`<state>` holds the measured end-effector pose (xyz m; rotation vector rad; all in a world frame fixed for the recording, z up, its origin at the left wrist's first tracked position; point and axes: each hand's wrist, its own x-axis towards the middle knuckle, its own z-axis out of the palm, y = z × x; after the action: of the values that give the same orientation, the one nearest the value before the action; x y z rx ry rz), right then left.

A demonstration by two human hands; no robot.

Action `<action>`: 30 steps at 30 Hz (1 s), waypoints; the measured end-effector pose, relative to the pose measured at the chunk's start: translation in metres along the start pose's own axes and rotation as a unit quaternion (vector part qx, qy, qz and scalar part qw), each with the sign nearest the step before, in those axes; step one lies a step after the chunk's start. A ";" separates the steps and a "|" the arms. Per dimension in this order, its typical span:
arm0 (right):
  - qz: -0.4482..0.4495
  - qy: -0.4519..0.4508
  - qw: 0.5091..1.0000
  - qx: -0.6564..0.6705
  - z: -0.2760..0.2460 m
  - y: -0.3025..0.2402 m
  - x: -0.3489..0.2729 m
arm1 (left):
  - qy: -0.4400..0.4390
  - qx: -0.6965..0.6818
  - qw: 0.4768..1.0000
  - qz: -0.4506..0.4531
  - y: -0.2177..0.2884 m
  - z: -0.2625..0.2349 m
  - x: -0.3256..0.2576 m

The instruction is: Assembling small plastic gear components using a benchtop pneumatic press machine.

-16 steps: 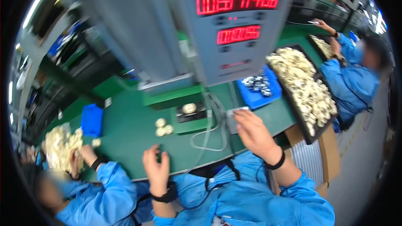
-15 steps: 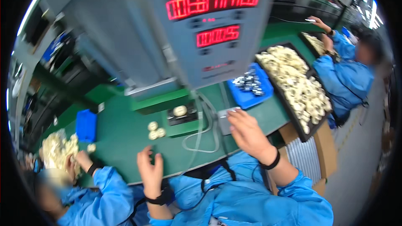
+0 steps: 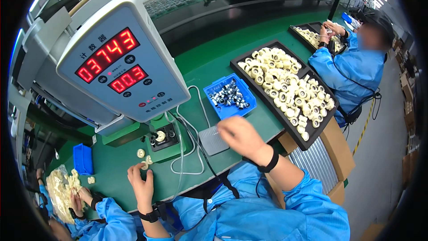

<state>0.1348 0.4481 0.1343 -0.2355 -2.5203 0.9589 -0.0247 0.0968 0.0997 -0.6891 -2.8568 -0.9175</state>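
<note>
Cream rings are lying on the green counter, just beside the small black fixture, and the left hand is touching them with its fingertips, its grip pinching loosely at one ring. Right hand is hovering above the grey pedal plate, blurred, so I cannot tell its grip. Blue bin of metal parts is sitting beside the black tray.

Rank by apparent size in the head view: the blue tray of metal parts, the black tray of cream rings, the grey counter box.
1. grey counter box, though nearness inflates it
2. black tray
3. blue tray
</note>
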 end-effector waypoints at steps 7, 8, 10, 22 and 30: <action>-0.029 0.108 0.944 -0.309 0.005 0.055 0.050 | 0.024 -0.030 0.999 0.008 0.008 -0.001 -0.005; -0.028 0.082 0.939 -0.333 0.010 0.056 0.054 | 0.029 -0.036 0.999 0.002 0.006 -0.002 -0.008; -0.017 0.065 0.925 -0.375 0.008 0.058 0.058 | 0.044 -0.054 0.997 0.020 0.006 0.002 -0.008; -0.018 0.105 0.971 -0.213 -0.012 0.054 0.055 | 0.044 -0.239 0.965 0.102 0.082 0.009 0.052; 0.080 0.154 0.985 0.025 -0.015 -0.004 0.033 | 0.009 -0.149 0.981 0.126 0.069 0.034 0.079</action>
<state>0.1115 0.4640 0.1582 -0.5336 -2.2180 0.9633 -0.0636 0.1971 0.1244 -1.0331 -2.5582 -1.3110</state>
